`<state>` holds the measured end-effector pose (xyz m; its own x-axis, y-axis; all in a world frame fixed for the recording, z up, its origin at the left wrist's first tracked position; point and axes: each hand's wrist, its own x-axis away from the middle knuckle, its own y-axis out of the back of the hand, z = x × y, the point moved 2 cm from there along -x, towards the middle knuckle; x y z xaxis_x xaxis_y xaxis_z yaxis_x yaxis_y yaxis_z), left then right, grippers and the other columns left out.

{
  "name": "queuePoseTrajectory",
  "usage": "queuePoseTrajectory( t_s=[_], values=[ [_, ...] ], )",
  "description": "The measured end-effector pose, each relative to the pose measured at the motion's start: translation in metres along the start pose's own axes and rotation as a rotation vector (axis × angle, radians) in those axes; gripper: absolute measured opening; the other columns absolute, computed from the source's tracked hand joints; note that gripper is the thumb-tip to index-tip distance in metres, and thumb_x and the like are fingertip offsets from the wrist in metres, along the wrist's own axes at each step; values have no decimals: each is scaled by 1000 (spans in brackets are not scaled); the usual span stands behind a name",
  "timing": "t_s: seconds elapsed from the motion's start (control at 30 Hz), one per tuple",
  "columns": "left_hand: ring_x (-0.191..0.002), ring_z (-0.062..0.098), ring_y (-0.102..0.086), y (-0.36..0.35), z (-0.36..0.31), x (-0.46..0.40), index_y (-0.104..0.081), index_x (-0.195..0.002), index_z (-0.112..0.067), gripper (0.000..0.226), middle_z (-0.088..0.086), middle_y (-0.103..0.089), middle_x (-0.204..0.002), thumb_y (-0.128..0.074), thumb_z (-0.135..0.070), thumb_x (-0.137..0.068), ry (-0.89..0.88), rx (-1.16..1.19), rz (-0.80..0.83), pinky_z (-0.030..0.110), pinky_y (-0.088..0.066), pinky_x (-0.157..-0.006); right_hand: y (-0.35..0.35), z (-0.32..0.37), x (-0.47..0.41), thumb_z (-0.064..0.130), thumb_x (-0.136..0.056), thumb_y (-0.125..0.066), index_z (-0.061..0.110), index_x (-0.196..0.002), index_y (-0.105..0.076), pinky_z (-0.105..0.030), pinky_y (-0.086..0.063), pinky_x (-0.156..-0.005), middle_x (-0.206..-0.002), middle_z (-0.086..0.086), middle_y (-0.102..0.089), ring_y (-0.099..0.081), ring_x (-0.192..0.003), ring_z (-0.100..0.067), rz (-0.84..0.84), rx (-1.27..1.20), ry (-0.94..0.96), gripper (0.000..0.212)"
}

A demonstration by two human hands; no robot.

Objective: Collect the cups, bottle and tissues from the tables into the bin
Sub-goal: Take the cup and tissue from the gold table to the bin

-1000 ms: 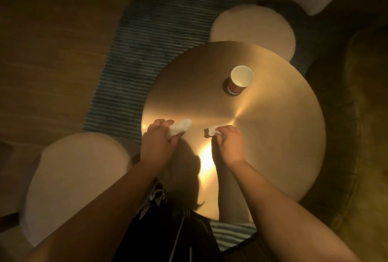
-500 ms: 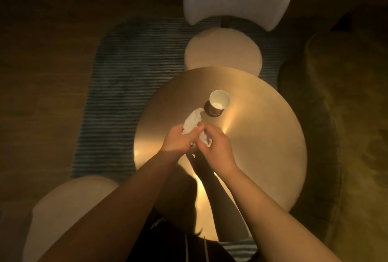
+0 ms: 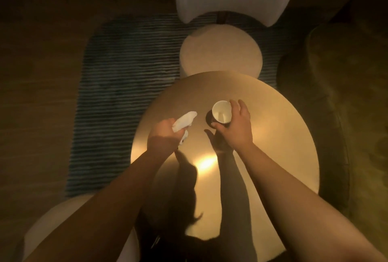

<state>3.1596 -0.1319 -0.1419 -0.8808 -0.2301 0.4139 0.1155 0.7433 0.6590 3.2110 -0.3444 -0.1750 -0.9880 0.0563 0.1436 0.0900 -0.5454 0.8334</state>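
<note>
Over the round golden surface point(image 3: 273, 146) I had both bare arms stretched out under dim, warm light. My left hand point(image 3: 162, 137) was curled shut on the tissues point(image 3: 184, 123), a crumpled white wad sticking out past the knuckles toward the far side, held just above the surface. My right hand point(image 3: 236, 125) sat at the paper cup point(image 3: 221, 112), which stood upright near the middle of the surface with its white inside facing me; the fingers point(image 3: 243, 106) were spread and curved round its right side, the thumb lay at its near edge, and I could not tell whether they were pressing the cup or only beside it. Beyond the surface stood a chair point(image 3: 220, 51) with a round pale seat and a curved backrest, set on a striped rug point(image 3: 126, 93). Dark shadows of my arms fell across the near part of the surface.
</note>
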Motion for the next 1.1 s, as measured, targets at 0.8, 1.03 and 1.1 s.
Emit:
queuePoseTrajectory(
  t_s=[0.8, 1.03, 1.1],
  values=[
    [-83, 20, -63, -55, -51, 77, -63, -97, -17, 26, 1, -65, -89, -58, -41, -89, -497, -389, 312, 30, -51, -72, 68, -55, 184, 42, -74, -75, 30, -135, -35, -20, -39, -90, -135, 5, -43, -48, -118, -13, -314, -160, -345, 73],
    [-77, 18, -60, -125, -94, 172, -61, -89, -21, 19, -3, -60, -83, -57, -39, -88, -830, -540, 400, 31, -50, -66, 99, -112, 337, 40, -75, -76, 28, -137, -33, -29, -44, -93, -134, 3, -37, -48, -117, -15, -521, -185, -700, 76],
    [-76, 16, -57, -146, -99, 209, -60, -91, -21, 18, -4, -58, -84, -56, -39, -89, -940, -594, 410, 30, -49, -63, 105, -124, 386, 39, -75, -76, 25, -138, -35, -26, -42, -91, -133, 1, -38, -48, -115, -16, -598, -211, -757, 77]
  ],
)
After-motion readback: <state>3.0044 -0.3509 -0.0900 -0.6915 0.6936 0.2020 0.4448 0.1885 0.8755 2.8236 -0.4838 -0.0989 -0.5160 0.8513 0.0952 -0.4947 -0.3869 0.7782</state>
